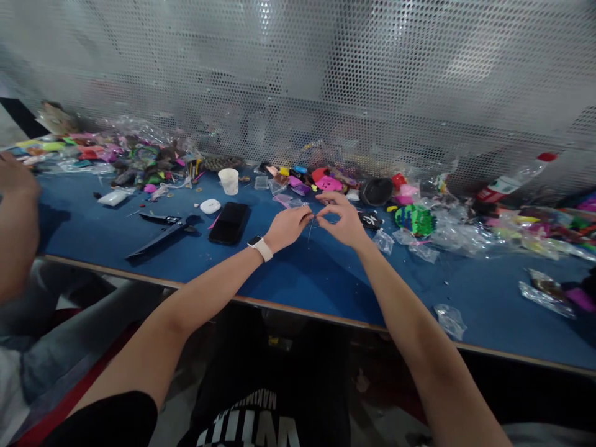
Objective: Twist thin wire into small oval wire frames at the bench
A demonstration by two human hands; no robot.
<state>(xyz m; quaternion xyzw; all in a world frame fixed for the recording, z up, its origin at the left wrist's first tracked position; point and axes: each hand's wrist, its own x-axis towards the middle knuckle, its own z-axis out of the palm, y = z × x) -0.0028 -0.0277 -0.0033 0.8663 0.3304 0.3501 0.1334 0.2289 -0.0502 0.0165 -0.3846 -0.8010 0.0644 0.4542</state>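
Observation:
My left hand (289,226) and my right hand (342,220) meet above the blue table (298,273), fingertips pinched together on a small thin object (312,223) that looks like a fine wire or clear bag; I cannot make out which. A white watch (261,248) is on my left wrist. A black phone (230,222) lies just left of my left hand. Small colourful charms (307,177) lie beyond my hands.
A white cup (228,180), a white earbud case (210,205) and a black tool (161,233) lie to the left. Clear plastic bags (447,236) and a green item (414,219) lie at the right. Another person's arm (16,217) is at far left. A perforated metal screen (298,81) backs the table.

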